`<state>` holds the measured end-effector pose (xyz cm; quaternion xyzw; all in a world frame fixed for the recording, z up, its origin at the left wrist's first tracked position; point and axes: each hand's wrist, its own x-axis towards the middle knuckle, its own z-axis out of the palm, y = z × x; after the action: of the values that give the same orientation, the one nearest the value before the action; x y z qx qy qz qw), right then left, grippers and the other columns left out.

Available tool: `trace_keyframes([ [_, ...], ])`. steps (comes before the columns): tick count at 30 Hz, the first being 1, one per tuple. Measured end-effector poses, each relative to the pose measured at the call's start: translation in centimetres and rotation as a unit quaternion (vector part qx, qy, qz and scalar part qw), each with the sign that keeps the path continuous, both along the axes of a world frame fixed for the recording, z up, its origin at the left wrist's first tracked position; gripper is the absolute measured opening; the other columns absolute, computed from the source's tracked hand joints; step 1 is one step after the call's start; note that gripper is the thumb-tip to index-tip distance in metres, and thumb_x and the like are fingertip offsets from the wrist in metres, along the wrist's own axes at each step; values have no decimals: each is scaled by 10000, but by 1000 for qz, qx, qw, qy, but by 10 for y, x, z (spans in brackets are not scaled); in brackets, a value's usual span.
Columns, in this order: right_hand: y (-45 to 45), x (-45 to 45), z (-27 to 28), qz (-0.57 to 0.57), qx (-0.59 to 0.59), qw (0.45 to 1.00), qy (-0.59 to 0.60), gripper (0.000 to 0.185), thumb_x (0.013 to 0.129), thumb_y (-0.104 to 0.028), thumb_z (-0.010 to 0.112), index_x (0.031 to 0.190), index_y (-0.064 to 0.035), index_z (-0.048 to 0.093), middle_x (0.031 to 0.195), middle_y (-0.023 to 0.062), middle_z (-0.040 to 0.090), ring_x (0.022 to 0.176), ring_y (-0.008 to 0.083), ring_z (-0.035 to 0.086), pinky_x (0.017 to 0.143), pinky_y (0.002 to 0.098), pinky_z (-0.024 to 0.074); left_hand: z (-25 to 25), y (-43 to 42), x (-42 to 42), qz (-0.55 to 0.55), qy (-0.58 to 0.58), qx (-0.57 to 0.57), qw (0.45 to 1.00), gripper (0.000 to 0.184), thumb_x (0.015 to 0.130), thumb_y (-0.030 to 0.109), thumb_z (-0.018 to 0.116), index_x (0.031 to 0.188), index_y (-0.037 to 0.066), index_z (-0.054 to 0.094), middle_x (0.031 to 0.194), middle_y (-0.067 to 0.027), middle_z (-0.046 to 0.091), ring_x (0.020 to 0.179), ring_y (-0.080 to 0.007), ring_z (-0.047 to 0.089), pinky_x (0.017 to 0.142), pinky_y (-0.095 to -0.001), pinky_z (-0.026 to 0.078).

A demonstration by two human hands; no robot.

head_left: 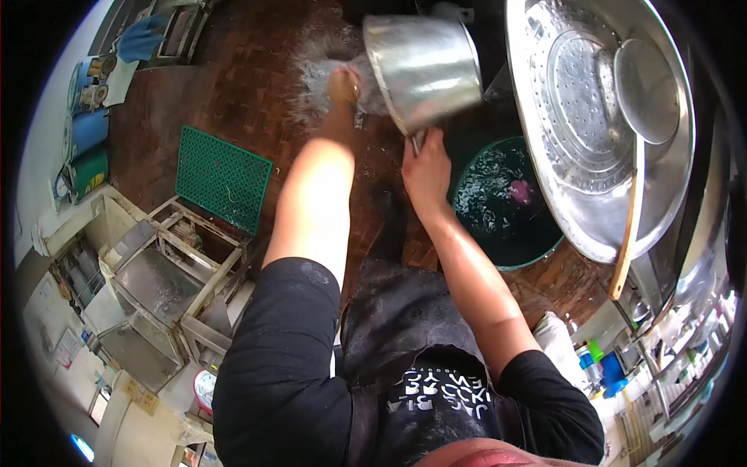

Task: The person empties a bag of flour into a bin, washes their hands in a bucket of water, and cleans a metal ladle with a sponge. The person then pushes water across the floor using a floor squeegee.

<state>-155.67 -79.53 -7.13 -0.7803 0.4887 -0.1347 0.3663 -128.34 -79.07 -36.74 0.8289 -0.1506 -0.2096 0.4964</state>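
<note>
My right hand (428, 170) is wrapped around the handle of a dented metal saucepan (432, 74). The pan is tipped on its side, its mouth facing left, and water spills out of it. In front of that mouth, my left hand (343, 84) is in the falling water, which splashes on the brown tiled floor (257, 101). Blur and spray hide its fingers. Just right of my right wrist stands a dark green tub (476, 247) of water, with a pink thing (520, 192) in it.
At the upper right is a large metal basin (537, 167) with a perforated bottom, a round long-handled skimmer (646, 93) lying across it. A green plastic grid (222, 179) leans by a metal frame (204, 253) on the left. Blue containers (87, 132) line the left wall.
</note>
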Motion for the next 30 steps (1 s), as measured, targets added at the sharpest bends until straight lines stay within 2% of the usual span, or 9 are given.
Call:
trace_keyframes([
  [3,-31,22,6,55,-113,991,-45,240,841,-58,628,1033,-4,495,930,232,606,870,452,619,736,538,490,74,-19,-11,-83,52,-66,993,291,958,265,478,919,15,621,947,-233,664,901,-417,628,802,-506,489],
  [6,-52,28,18,51,-117,989,-68,220,855,-98,652,1009,-36,507,912,222,628,832,459,621,717,528,490,109,-21,-41,-185,91,-100,973,231,943,224,502,1005,19,589,1008,-228,648,957,-408,610,847,-495,478],
  [13,-25,-120,-25,66,7,992,104,414,837,-106,659,1226,-100,516,1035,199,663,924,428,644,780,522,520,115,16,-228,-360,160,-128,910,314,910,127,559,1204,26,514,1150,-218,611,1088,-386,570,953,-471,451],
  [15,-14,-201,-60,67,12,982,174,397,795,-113,701,1165,-78,562,1039,152,664,930,394,653,763,478,546,107,21,-301,-341,135,-111,924,377,900,99,575,1261,29,492,1191,-215,600,1125,-379,558,984,-464,444],
  [19,-10,-326,-89,69,-38,982,171,384,867,-115,633,1224,-70,499,1110,227,624,923,447,640,740,534,526,106,20,-399,-208,20,64,976,519,881,44,607,1375,33,449,1272,-209,579,1200,-367,535,1044,-451,428],
  [22,-18,-371,-124,13,1,960,281,342,922,-110,553,1246,-42,467,1121,251,613,914,461,645,722,538,541,102,18,-413,-143,0,169,975,606,858,1,620,1433,42,432,1312,-209,568,1259,-371,502,1084,-448,406],
  [25,-30,-411,-207,94,-142,926,336,290,963,-95,467,1242,-21,439,1134,267,610,906,468,652,721,537,555,127,14,-405,-164,-12,181,970,608,817,5,615,1401,28,447,1282,-239,565,1244,-385,503,1050,-456,424],
  [27,-38,-421,-273,56,-162,923,344,155,970,-86,461,1100,-13,505,1107,232,630,870,412,679,690,492,570,126,11,-406,-153,-14,198,968,605,813,-7,595,1399,33,450,1248,-229,581,1205,-385,531,1027,-455,440],
  [30,-40,-385,-302,0,-60,920,388,121,949,-89,490,1046,-21,515,1015,200,613,795,369,656,639,463,552,116,10,-409,-153,-4,210,966,585,815,-13,570,1387,37,462,1211,-220,603,1161,-387,561,996,-456,460],
])
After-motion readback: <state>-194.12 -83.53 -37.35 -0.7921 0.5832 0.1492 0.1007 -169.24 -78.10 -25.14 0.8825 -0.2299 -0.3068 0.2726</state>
